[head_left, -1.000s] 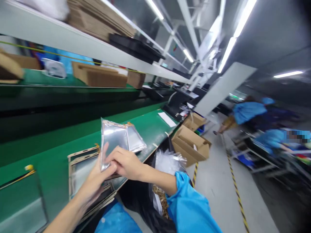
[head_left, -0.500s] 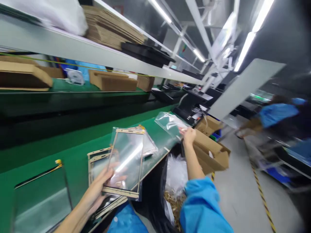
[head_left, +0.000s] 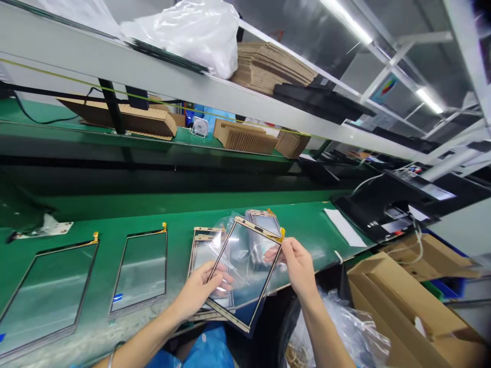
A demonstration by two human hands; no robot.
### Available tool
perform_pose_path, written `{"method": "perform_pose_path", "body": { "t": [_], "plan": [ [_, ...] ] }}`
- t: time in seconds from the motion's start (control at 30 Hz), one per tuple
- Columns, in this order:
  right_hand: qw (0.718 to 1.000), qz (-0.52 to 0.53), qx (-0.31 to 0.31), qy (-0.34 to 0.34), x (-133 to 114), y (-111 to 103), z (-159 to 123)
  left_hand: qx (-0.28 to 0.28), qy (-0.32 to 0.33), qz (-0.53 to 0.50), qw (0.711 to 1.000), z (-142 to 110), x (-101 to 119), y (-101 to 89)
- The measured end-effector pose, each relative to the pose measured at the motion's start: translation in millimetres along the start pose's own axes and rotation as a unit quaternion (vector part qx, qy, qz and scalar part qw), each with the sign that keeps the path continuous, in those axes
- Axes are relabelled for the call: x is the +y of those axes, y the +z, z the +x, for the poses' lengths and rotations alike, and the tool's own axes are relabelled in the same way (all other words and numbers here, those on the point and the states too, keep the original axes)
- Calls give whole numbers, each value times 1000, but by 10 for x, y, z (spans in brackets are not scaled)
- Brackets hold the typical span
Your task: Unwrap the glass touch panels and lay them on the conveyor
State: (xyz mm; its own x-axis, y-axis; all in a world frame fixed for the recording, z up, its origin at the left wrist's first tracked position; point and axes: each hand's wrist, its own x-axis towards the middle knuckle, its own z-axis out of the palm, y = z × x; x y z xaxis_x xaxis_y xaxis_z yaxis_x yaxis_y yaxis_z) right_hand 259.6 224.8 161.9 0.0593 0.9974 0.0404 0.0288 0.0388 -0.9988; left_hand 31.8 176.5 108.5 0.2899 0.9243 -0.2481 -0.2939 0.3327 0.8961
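Panel [head_left: 247,273] held tilted at the bench's [head_left: 178,250] front edge. Left hand [head_left: 203,286]: thumb and fingers closed on its left edge. Right hand [head_left: 298,263]: pinching near the upper right corner, by the yellow tab [head_left: 282,235]. Stack [head_left: 195,255] behind, partly hidden by panel and left hand. Carton [head_left: 391,306], clear plastic [head_left: 345,327] at right. Half a second ago right hand held film off to the right; now on panel.

both arms [head_left: 163,321] forward, fingers [head_left: 209,266] pinching
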Motion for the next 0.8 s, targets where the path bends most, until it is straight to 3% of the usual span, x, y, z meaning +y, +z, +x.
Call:
{"method": "perform_pose_path", "body": {
  "t": [0.13,0.2,0.37,0.5,0.6,0.7,0.8],
  "plan": [
    [991,128,-29,-6,75,156,-42,71,66,17,995,17,6,32],
    [983,185,-12,-15,73,222,-77,108,74,24,991,4,-1,69],
    [969,246,33,1,93,298,8,125,107,44,985,52,-25,155],
    [943,318,11,101,392,507,90,134,130,2,982,67,55,292],
    [911,358,-31,202,636,701,-6,175,150,-63,971,26,205,299],
    [885,400,-18,239,633,726,-208,171,118,-147,967,23,321,204],
    [853,476,71,200,395,587,-437,136,37,-168,976,88,293,163]
  ]
}}
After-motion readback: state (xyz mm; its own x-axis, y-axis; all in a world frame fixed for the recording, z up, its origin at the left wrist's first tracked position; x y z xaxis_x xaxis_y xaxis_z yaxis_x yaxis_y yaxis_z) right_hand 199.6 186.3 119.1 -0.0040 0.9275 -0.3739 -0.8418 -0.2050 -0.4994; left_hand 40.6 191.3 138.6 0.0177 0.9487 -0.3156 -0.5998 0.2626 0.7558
